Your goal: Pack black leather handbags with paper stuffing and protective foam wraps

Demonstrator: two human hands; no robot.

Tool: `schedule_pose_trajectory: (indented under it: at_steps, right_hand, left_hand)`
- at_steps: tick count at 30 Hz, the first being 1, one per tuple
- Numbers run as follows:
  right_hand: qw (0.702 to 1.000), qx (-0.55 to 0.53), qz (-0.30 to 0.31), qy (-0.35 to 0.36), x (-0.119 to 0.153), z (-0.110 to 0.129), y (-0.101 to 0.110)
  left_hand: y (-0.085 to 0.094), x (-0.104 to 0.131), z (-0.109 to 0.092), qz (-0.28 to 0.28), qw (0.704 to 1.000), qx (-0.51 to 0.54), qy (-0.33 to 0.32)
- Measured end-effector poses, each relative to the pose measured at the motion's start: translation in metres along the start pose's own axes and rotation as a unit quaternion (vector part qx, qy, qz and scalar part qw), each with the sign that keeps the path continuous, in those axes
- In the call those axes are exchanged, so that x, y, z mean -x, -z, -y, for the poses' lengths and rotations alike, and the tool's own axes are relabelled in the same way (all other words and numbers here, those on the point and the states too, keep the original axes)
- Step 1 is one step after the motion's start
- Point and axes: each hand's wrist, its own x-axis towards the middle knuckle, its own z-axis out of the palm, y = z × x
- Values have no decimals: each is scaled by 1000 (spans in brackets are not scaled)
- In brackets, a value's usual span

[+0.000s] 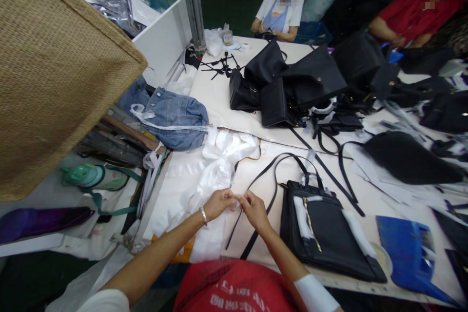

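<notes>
Both hands meet over the table's near edge, fingertips pinched close together. My left hand (pixel 221 202), with a silver bracelet on its wrist, is closed on something small and pale that I cannot make out. From the right, my right hand (pixel 254 208) pinches at the same spot, its fingers curled. White strips of thin material (pixel 215 175) lie in a loose heap beside and behind my left hand. To the right of my right hand, a black bag (pixel 329 229) with a gold zipper and white wrapping lies flat, its long black strap (pixel 274 190) looping towards my hands.
Black bags (pixel 307 78) are piled at the back. A blue dustpan (pixel 407 253) lies at the right edge. Folded denim (pixel 175 114) and a green bottle (pixel 106 177) are at left, below a hanging burlap cloth (pixel 62 68). Two people work across the table (pixel 215 102).
</notes>
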Motion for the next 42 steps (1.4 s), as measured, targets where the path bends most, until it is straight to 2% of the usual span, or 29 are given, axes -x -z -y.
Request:
schedule_pose_trajectory:
  at_steps: [6,10,15,23,27,32,38,42]
  right_hand:
    - [1000,-24,11,-12,-1,-2,-2]
    - [999,-32,5,-17,0,-3,-3]
    - [996,-82,14,-37,4,-4,-2]
    - [992,-117,8,-37,4,-7,-6]
    - [985,-164,42,-34,8,-7,-3]
    - [956,-273,108,-24,19,-6,0]
    - [968,-237,76,-32,20,-2,-7]
    - [978,-196,64,-22,20,-1,-6]
  left_hand:
    - [1,2,-6,28,997,66,3]
    - [2,2,-9,25,999,27,13]
    - [4,2,-6,22,999,-31,-19]
    - [-2,4,-3,47,998,32,-11]
    - [2,4,-7,31,999,-17,-28]
    - [9,5,-9,17,996,-58,-62]
    - [6,10,-15,-3,975,-197,-100]
    - [10,13,-17,3,974,-206,-95]
